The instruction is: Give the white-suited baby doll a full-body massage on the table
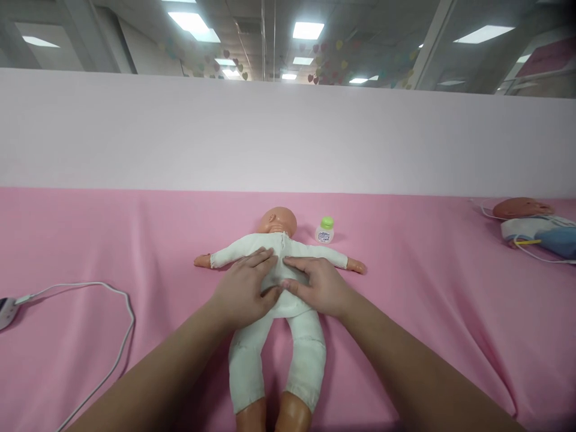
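Observation:
A baby doll in a white cloth suit lies stretched out with its head away from me and its arms spread to both sides. Its face is turned out of sight, and one ear shows; it looks to be lying on its front. My left hand rests flat on the left part of its torso, fingers extended. On the right part, my right hand lies flat too, with the thumbs of both hands nearly touching at the middle. Beside the doll's head stands a small clear bottle with a green cap.
A pink cloth with folds covers the table. At the left, a white cable runs from a white power strip. Another doll in white and blue lies at the far right. Behind is a low white wall below glass.

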Demonstrator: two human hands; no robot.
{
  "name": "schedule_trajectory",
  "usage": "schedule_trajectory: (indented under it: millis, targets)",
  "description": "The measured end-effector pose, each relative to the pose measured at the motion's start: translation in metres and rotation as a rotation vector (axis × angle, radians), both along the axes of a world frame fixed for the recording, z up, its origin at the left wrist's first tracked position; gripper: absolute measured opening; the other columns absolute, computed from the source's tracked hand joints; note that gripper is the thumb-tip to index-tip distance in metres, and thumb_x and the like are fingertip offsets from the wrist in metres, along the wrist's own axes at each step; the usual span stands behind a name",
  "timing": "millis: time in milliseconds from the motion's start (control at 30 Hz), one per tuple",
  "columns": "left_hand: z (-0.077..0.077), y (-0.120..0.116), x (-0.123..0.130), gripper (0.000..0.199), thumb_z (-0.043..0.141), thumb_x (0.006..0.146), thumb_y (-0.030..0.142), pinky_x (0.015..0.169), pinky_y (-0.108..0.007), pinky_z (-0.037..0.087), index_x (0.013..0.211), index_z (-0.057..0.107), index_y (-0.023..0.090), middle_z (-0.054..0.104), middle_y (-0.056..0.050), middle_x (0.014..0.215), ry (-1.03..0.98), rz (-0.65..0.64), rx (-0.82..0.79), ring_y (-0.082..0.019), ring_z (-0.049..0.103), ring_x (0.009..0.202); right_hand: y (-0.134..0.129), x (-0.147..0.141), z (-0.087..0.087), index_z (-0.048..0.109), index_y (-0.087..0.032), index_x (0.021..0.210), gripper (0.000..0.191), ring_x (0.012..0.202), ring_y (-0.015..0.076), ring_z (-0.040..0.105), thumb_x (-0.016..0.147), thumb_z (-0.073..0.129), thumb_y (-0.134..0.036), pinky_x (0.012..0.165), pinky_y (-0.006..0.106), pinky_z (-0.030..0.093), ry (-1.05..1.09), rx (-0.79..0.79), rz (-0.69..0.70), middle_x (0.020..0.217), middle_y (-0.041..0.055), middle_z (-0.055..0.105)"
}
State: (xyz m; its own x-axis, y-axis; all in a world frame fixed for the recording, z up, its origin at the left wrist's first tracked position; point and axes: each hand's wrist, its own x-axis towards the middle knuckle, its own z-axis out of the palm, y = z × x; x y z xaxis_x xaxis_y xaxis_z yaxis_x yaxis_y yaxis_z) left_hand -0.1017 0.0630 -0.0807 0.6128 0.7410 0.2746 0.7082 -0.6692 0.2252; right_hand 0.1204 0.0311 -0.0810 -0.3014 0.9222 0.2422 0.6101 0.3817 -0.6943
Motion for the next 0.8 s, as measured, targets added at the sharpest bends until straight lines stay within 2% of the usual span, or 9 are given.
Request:
schedule_trajectory:
  millis: [133, 200, 267, 333, 467, 567, 633, 700, 800]
  targets:
    - [-0.008, 0.004, 0.000, 0.072, 0.054, 0.095, 0.043, 0.127, -0.054, 0.025, 0.158, 0.040, 0.011, 0.029, -0.016, 0.169, -0.027, -0.024, 0.034, -0.033, 0.024, 0.157, 0.008, 0.001, -0.009, 0.056, -0.019, 0.149, 0.073, 0.145, 0.0320, 0.050, 0.092, 0.063, -0.064, 0.120, 0.051, 0.040, -0.015, 0.076, -0.110, 0.152, 0.0116, 0.057]
    - [-0.011, 0.006, 0.001, 0.073, 0.052, 0.096, 0.043, 0.127, -0.055, 0.024, 0.160, 0.036, 0.011, 0.025, -0.016, 0.170, -0.005, -0.033, -0.013, -0.033, 0.020, 0.158, 0.013, -0.001, -0.013, 0.049, -0.014, 0.154, 0.082, 0.151, 0.0325, 0.040, 0.092, 0.061, -0.067, 0.125, 0.052, 0.033, -0.072, 0.055, -0.110, 0.160, 0.0148, 0.047]
    - [-0.011, 0.006, 0.002, 0.071, 0.049, 0.098, 0.045, 0.127, -0.056, 0.024, 0.160, 0.036, 0.012, 0.025, -0.016, 0.170, 0.022, -0.035, -0.069, -0.033, 0.019, 0.158, 0.014, -0.002, -0.014, 0.044, -0.013, 0.157, 0.086, 0.154, 0.0338, 0.035, 0.092, 0.060, -0.068, 0.125, 0.054, 0.030, -0.123, 0.005, -0.074, 0.163, 0.0164, 0.040]
    - [-0.009, 0.003, 0.003, 0.069, 0.046, 0.099, 0.045, 0.126, -0.057, 0.026, 0.159, 0.038, 0.012, 0.029, -0.016, 0.168, 0.040, -0.044, -0.100, -0.033, 0.022, 0.157, 0.011, -0.004, -0.011, 0.045, -0.016, 0.157, 0.083, 0.152, 0.0356, 0.037, 0.092, 0.062, -0.066, 0.123, 0.055, 0.033, -0.144, -0.018, -0.037, 0.162, 0.0158, 0.043]
    - [0.001, -0.007, 0.003, 0.063, 0.051, 0.096, 0.040, 0.122, -0.057, 0.034, 0.152, 0.050, 0.012, 0.044, -0.018, 0.161, 0.060, -0.068, -0.103, -0.035, 0.037, 0.152, 0.001, -0.003, -0.002, 0.061, -0.024, 0.144, 0.065, 0.134, 0.0357, 0.060, 0.091, 0.067, -0.060, 0.111, 0.051, 0.048, -0.123, -0.021, 0.022, 0.143, 0.0106, 0.066]
    - [0.005, -0.012, 0.002, 0.062, 0.054, 0.095, 0.040, 0.122, -0.057, 0.034, 0.151, 0.051, 0.014, 0.048, -0.018, 0.158, 0.062, -0.058, -0.087, -0.035, 0.040, 0.150, 0.000, -0.001, -0.002, 0.066, -0.023, 0.139, 0.064, 0.127, 0.0346, 0.064, 0.090, 0.065, -0.065, 0.106, 0.050, 0.051, -0.070, -0.032, -0.036, 0.137, 0.0110, 0.070]
    - [0.004, -0.011, 0.002, 0.074, 0.056, 0.093, 0.041, 0.124, -0.057, 0.029, 0.159, 0.038, 0.013, 0.035, -0.018, 0.166, 0.039, -0.041, -0.057, -0.035, 0.029, 0.155, 0.005, 0.000, -0.006, 0.062, -0.019, 0.143, 0.071, 0.136, 0.0342, 0.058, 0.091, 0.062, -0.068, 0.114, 0.051, 0.046, -0.043, 0.010, -0.119, 0.144, 0.0132, 0.065]
    - [0.000, -0.009, 0.003, 0.090, 0.059, 0.091, 0.042, 0.126, -0.059, 0.022, 0.166, 0.019, 0.013, 0.014, -0.018, 0.173, 0.012, -0.042, -0.026, -0.036, 0.011, 0.160, 0.010, 0.000, -0.012, 0.054, -0.017, 0.150, 0.078, 0.148, 0.0332, 0.045, 0.092, 0.060, -0.069, 0.122, 0.052, 0.036, -0.048, 0.063, -0.159, 0.155, 0.0138, 0.054]
    - [-0.007, -0.003, 0.005, 0.097, 0.061, 0.090, 0.042, 0.127, -0.062, 0.012, 0.167, 0.008, 0.014, -0.002, -0.017, 0.174, 0.028, -0.066, -0.050, -0.036, -0.006, 0.159, 0.016, -0.002, -0.021, 0.032, -0.018, 0.163, 0.091, 0.159, 0.0308, 0.021, 0.092, 0.059, -0.069, 0.129, 0.053, 0.022, -0.087, 0.047, -0.114, 0.170, 0.0123, 0.028]
